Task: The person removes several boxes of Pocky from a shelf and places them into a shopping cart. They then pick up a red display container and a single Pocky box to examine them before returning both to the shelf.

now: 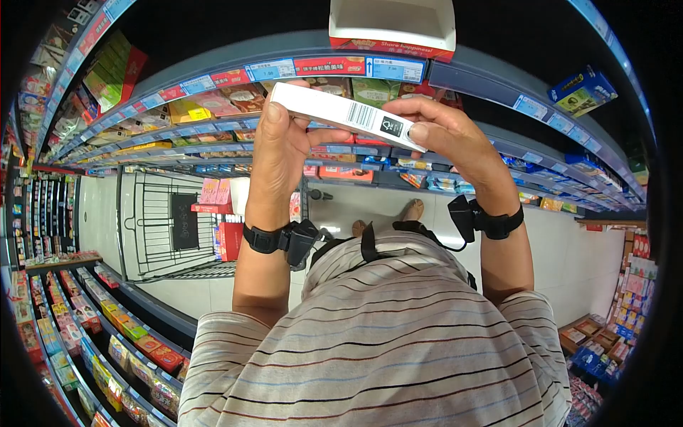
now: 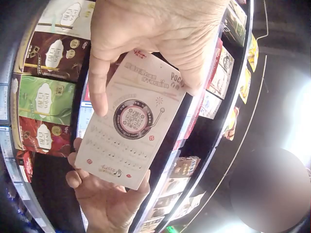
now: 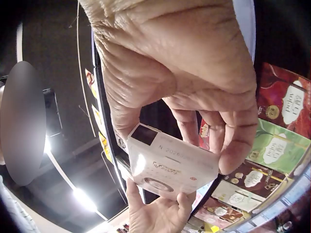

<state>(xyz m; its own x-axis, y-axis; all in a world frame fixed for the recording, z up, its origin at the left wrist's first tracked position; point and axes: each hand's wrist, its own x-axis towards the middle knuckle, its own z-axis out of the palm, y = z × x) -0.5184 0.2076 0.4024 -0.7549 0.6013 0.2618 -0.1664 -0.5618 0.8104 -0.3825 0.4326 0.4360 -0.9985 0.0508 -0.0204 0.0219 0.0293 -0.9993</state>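
Note:
Both hands hold a slim white Pocky box [image 1: 324,108] in front of the store shelf. My left hand [image 1: 272,153] grips one end, with the thumb at its near corner. At the opposite end, my right hand [image 1: 455,139] pinches the box between thumb and fingers, beside a barcode on the narrow side. In the left wrist view, the broad face of the box [image 2: 131,121] carries a round record-like print with a code and music notes. The right wrist view shows a stamped date on the end of the box [image 3: 177,158].
A red-and-white display carton [image 1: 391,46] stands on the upper shelf, and a blue box [image 1: 583,91] lies farther right. Pejoy boxes [image 2: 44,99] line the shelf. To the left is a wire shopping cart [image 1: 160,242] with boxes inside. Another stocked shelf [image 1: 107,306] stands at lower left.

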